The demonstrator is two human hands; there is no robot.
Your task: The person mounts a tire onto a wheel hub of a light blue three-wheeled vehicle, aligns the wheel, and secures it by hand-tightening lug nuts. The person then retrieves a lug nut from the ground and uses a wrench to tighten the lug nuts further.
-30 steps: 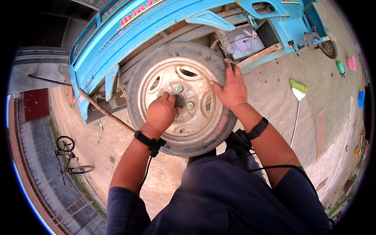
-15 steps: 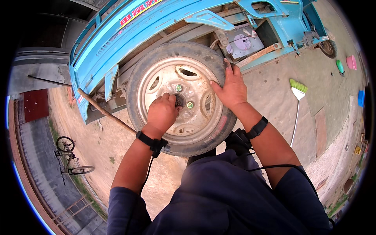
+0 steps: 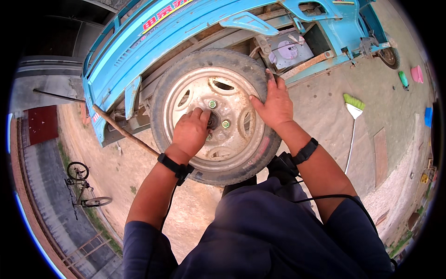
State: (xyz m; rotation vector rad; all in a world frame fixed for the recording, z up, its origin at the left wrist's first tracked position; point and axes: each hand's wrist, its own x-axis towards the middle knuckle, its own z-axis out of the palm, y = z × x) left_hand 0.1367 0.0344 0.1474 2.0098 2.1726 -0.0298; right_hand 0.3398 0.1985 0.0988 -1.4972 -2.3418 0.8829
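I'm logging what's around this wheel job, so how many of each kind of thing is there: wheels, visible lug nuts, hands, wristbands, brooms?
Grey-rimmed rubber wheel on the blue cart: 1
Greenish lug nuts showing on the hub: 2
Bare hands, left hand at the hub, right hand on the tyre: 2
Black wristbands: 2
Green-bristled broom on the ground: 1
Total: 8

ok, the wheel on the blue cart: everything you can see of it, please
The wheel is a worn black rubber tyre on a pale, rust-stained metal rim with oval cutouts. Two greenish nuts show near the dark hub. It stands upright beside the blue cart, its lower edge toward the sandy ground. The left hand presses its fingers at the hub; whether they pinch anything is hidden. The right hand lies flat, open, across the tyre's right side, fingertips on the tread.
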